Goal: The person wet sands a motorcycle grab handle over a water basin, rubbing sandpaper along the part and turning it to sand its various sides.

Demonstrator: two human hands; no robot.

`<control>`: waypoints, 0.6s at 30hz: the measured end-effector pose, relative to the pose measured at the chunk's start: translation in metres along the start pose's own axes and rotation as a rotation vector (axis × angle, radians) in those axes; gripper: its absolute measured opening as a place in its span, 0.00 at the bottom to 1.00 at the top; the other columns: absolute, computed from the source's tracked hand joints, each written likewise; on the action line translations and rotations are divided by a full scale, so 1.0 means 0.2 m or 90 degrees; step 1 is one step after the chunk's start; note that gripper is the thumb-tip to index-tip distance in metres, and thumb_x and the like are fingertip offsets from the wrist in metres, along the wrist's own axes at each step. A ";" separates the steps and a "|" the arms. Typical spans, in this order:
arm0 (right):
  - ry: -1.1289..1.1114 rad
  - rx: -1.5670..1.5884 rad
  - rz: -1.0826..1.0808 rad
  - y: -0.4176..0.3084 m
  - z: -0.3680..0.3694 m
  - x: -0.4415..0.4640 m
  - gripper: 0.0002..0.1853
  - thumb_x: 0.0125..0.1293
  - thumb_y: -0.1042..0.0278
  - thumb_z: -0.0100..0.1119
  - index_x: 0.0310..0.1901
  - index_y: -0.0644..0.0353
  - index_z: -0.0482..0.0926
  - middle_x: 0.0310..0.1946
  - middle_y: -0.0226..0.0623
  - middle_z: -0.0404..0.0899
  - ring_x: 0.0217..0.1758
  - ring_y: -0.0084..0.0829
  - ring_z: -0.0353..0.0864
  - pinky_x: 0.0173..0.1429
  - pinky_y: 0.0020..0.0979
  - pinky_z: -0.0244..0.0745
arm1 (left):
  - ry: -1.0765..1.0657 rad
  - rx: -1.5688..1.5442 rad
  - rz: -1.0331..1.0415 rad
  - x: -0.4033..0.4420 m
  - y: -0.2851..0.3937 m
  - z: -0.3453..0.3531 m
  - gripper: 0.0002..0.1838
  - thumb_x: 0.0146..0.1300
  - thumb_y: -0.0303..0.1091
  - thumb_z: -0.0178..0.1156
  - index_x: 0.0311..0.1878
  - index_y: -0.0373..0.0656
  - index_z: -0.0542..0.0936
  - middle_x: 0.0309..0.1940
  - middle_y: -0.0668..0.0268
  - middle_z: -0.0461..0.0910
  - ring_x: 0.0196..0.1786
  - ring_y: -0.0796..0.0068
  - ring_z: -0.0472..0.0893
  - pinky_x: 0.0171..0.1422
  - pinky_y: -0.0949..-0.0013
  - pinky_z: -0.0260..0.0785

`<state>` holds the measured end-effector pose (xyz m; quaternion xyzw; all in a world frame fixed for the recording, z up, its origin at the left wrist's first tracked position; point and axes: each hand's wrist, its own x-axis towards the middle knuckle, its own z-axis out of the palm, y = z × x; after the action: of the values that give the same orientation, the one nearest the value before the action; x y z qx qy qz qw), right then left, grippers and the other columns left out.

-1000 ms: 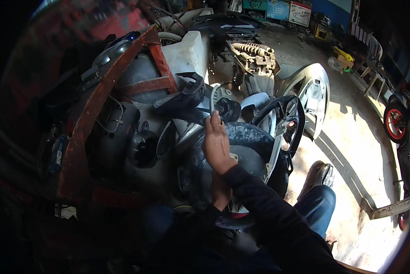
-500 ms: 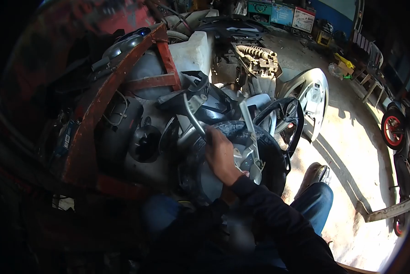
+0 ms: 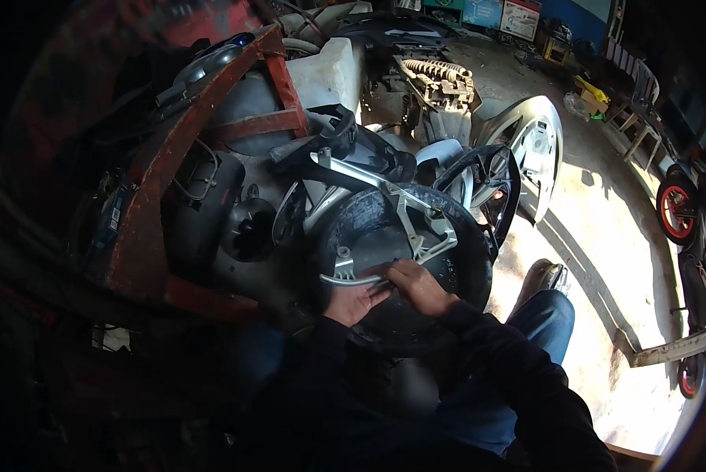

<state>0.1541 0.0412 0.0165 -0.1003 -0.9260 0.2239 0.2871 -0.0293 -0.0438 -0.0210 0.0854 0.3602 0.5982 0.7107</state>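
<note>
A silver curved metal bar (image 3: 351,279) with a mounting lug at its left end lies across the front of a round black tub (image 3: 356,214). My right hand (image 3: 424,288) is closed round the bar's right end, knuckles up. Under the bar, palm up with fingers stretched out toward the right, my left hand (image 3: 354,302) touches it. A second branching length of silver metal, a bracket (image 3: 406,211), rests over the tub's far rim; whether it joins the bar is hidden near my right hand.
A rusty red metal frame (image 3: 144,212) stands at the left, beside a dark cylinder (image 3: 203,197). Beyond the tub lie black plastic panels (image 3: 479,185) and a pale fairing (image 3: 538,145). A spring shock absorber (image 3: 439,71) sits farther back. My shoe (image 3: 543,279) is at the right.
My right hand has moved down and to the right with the silver metal, which has turned and lowered over the tub. My left hand has come up into view under the bar.
</note>
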 end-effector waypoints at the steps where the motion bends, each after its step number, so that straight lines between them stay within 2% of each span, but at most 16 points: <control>1: -0.044 0.001 -0.018 0.01 0.00 -0.02 0.19 0.57 0.74 0.54 0.52 0.65 0.75 0.41 0.44 0.78 0.48 0.47 0.78 0.53 0.42 0.73 | -0.056 -0.058 -0.032 -0.04 0.03 -0.02 0.46 0.70 0.71 0.40 0.67 0.31 0.66 0.64 0.51 0.72 0.65 0.52 0.74 0.70 0.50 0.67; 2: -0.045 0.004 -0.012 0.02 0.02 -0.05 0.19 0.57 0.74 0.54 0.52 0.65 0.75 0.41 0.44 0.78 0.48 0.47 0.78 0.53 0.42 0.73 | -0.109 -0.116 -0.067 -0.08 0.05 -0.04 0.53 0.67 0.75 0.40 0.69 0.27 0.63 0.66 0.46 0.70 0.67 0.47 0.73 0.72 0.49 0.66; 3: -0.048 -0.014 -0.018 0.03 0.04 -0.07 0.19 0.56 0.75 0.54 0.52 0.65 0.75 0.42 0.44 0.78 0.49 0.47 0.78 0.53 0.43 0.74 | -0.107 -0.119 -0.072 -0.14 0.10 -0.04 0.53 0.67 0.75 0.40 0.69 0.27 0.63 0.66 0.46 0.70 0.67 0.47 0.73 0.72 0.49 0.66; 5: -0.057 -0.024 -0.019 0.03 0.08 -0.13 0.20 0.56 0.75 0.55 0.52 0.65 0.74 0.43 0.44 0.78 0.50 0.47 0.78 0.54 0.43 0.74 | -0.097 -0.077 -0.099 -0.26 0.16 -0.02 0.50 0.65 0.73 0.48 0.68 0.30 0.65 0.63 0.46 0.73 0.66 0.42 0.73 0.75 0.45 0.61; 6: -0.073 -0.021 0.006 0.03 0.09 -0.16 0.20 0.56 0.75 0.55 0.53 0.66 0.75 0.45 0.46 0.79 0.53 0.48 0.78 0.57 0.43 0.74 | -0.091 -0.071 -0.091 -0.28 0.15 -0.03 0.39 0.70 0.61 0.53 0.64 0.30 0.69 0.60 0.47 0.74 0.66 0.46 0.74 0.75 0.46 0.62; 7: -0.088 -0.017 0.030 0.03 0.11 -0.19 0.21 0.56 0.76 0.56 0.53 0.67 0.75 0.48 0.47 0.80 0.55 0.48 0.79 0.60 0.43 0.74 | -0.087 -0.070 -0.094 -0.28 0.11 -0.02 0.39 0.70 0.61 0.53 0.64 0.30 0.69 0.60 0.47 0.74 0.66 0.46 0.74 0.75 0.46 0.62; 8: -0.086 -0.009 0.039 0.02 0.16 -0.24 0.21 0.56 0.76 0.56 0.53 0.67 0.75 0.48 0.47 0.80 0.55 0.48 0.79 0.60 0.43 0.74 | -0.064 -0.014 -0.049 -0.28 0.05 -0.01 0.31 0.71 0.52 0.55 0.61 0.31 0.71 0.59 0.50 0.75 0.65 0.50 0.75 0.75 0.46 0.64; 9: -0.012 -0.015 0.120 0.01 0.21 -0.30 0.22 0.57 0.77 0.56 0.55 0.69 0.75 0.51 0.50 0.79 0.60 0.50 0.77 0.63 0.43 0.73 | -0.046 0.041 -0.004 -0.28 -0.01 0.03 0.22 0.72 0.43 0.57 0.58 0.32 0.74 0.57 0.52 0.76 0.65 0.54 0.76 0.75 0.47 0.65; 10: 0.058 -0.023 0.201 0.00 0.27 -0.36 0.22 0.58 0.79 0.56 0.57 0.70 0.76 0.54 0.53 0.79 0.64 0.51 0.76 0.66 0.43 0.73 | -0.038 -0.021 -0.023 -0.26 -0.06 0.04 0.12 0.72 0.28 0.55 0.54 0.34 0.76 0.56 0.56 0.78 0.63 0.61 0.77 0.74 0.49 0.68; 11: 0.054 -0.022 0.211 -0.03 0.34 -0.42 0.22 0.58 0.79 0.56 0.57 0.70 0.76 0.54 0.53 0.79 0.64 0.51 0.76 0.66 0.43 0.73 | -0.036 -0.026 -0.033 -0.26 -0.13 0.05 0.12 0.72 0.28 0.55 0.54 0.34 0.76 0.56 0.56 0.78 0.63 0.61 0.77 0.74 0.49 0.68; 13: 0.228 -0.024 0.394 -0.10 0.47 -0.48 0.24 0.59 0.83 0.53 0.60 0.71 0.75 0.60 0.58 0.76 0.70 0.53 0.70 0.72 0.43 0.68 | -0.009 -0.004 0.003 -0.26 -0.22 0.07 0.12 0.71 0.29 0.54 0.52 0.31 0.75 0.54 0.55 0.79 0.64 0.53 0.77 0.77 0.45 0.63; 14: 0.248 0.007 0.417 -0.10 0.50 -0.50 0.27 0.56 0.86 0.51 0.61 0.71 0.74 0.62 0.59 0.74 0.72 0.54 0.68 0.73 0.44 0.67 | -0.018 0.004 0.015 -0.27 -0.24 0.07 0.12 0.70 0.29 0.55 0.52 0.30 0.76 0.56 0.51 0.78 0.63 0.48 0.77 0.76 0.45 0.64; 17: 0.222 -0.029 0.410 -0.05 0.51 -0.53 0.28 0.54 0.87 0.49 0.61 0.71 0.74 0.62 0.58 0.74 0.72 0.54 0.67 0.73 0.44 0.67 | -0.005 -0.016 0.037 -0.30 -0.27 0.05 0.14 0.71 0.30 0.54 0.53 0.30 0.75 0.58 0.45 0.76 0.63 0.43 0.76 0.76 0.45 0.64; 18: 0.216 -0.029 0.446 -0.01 0.51 -0.53 0.29 0.54 0.86 0.51 0.61 0.70 0.75 0.62 0.55 0.75 0.72 0.54 0.68 0.73 0.45 0.65 | -0.003 -0.014 0.032 -0.30 -0.28 0.02 0.14 0.71 0.30 0.54 0.53 0.30 0.75 0.58 0.45 0.76 0.63 0.43 0.76 0.76 0.45 0.64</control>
<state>0.1824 -0.0304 -0.1095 -0.4525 -0.7797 0.2677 0.3401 0.0166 -0.1115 -0.0241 0.0881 0.3497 0.6194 0.6973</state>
